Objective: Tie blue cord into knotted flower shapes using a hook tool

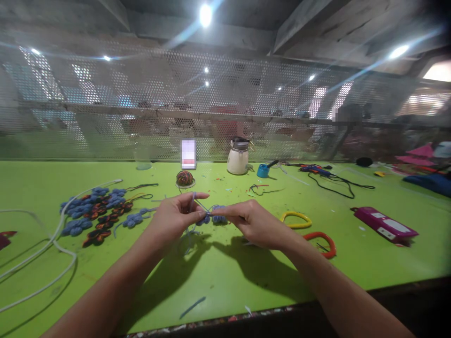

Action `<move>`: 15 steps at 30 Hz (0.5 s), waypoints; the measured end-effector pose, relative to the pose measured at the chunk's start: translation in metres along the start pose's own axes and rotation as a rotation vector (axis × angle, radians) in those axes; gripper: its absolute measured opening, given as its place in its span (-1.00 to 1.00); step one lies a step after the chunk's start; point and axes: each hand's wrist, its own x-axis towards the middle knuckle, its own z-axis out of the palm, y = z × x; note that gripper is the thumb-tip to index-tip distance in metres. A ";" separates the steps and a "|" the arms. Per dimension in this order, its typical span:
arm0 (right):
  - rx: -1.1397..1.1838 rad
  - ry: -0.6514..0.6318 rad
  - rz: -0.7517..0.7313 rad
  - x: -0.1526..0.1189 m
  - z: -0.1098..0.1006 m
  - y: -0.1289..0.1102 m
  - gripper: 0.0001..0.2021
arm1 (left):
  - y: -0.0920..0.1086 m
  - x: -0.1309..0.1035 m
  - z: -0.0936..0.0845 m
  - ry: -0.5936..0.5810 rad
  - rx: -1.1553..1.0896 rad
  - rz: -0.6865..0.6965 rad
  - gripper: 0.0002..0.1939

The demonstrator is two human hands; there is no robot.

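Observation:
My left hand (176,212) pinches a small blue crocheted piece (220,214) between thumb and fingers, with a strand of blue yarn (193,202) raised over a finger. From the other side my right hand (256,222) meets the work, its index finger stretched along a thin crochet hook (210,214), mostly hidden by the fingers. Loose yarn ends dangle below the piece. To the left of my hands lie several blue crocheted flowers (76,226) and dark orange-black crocheted flowers (102,230).
Behind my hands stand a yarn ball (185,178), a phone (188,154), a white jug (237,157) and a blue pot (262,171). White cables (60,230) cross the left. Rightward are yellow (296,220) and red (329,244) loop handles and a magenta power strip (385,225).

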 end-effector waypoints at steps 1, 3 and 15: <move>0.004 0.003 0.005 0.000 0.001 0.000 -0.48 | 0.001 0.000 0.001 0.001 0.017 0.005 -0.56; 0.013 0.010 0.020 0.000 0.003 0.001 -0.49 | 0.004 -0.002 0.003 0.016 0.081 0.025 -0.58; 0.766 0.267 0.352 0.011 0.041 0.000 -0.72 | -0.001 -0.013 0.016 0.226 0.466 0.510 -0.61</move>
